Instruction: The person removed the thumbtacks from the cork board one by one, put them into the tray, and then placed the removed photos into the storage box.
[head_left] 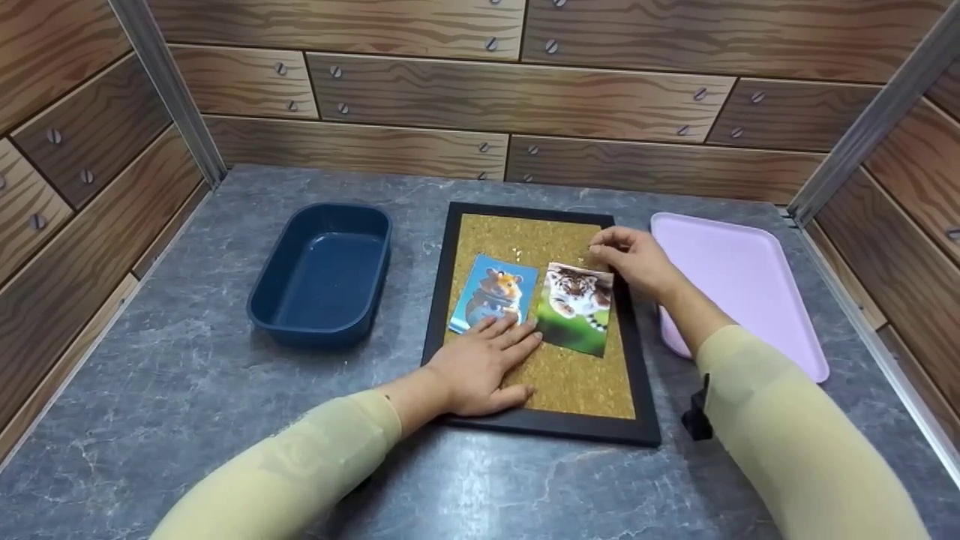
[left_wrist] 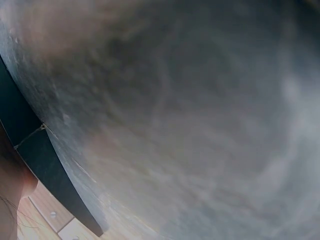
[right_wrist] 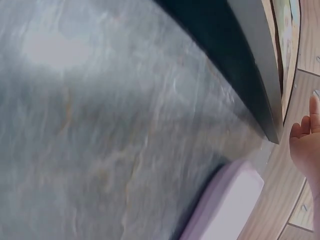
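Observation:
A cork board in a black frame lies on the table, with two picture cards on it. The hamster card is on the left and the tiger card on the right. My left hand lies flat with spread fingers, its fingertips over the hamster card's lower edge and its palm on the board. My right hand is over the board's right edge, thumb and index fingertips close together just above the tiger card's top right corner. I cannot tell whether they pinch something small.
To the left stands a deep blue bin. A flat lilac tray lies right of the board, close to my right forearm. Small pale specks show on the cork above the hamster card. Wood-patterned walls enclose the grey table.

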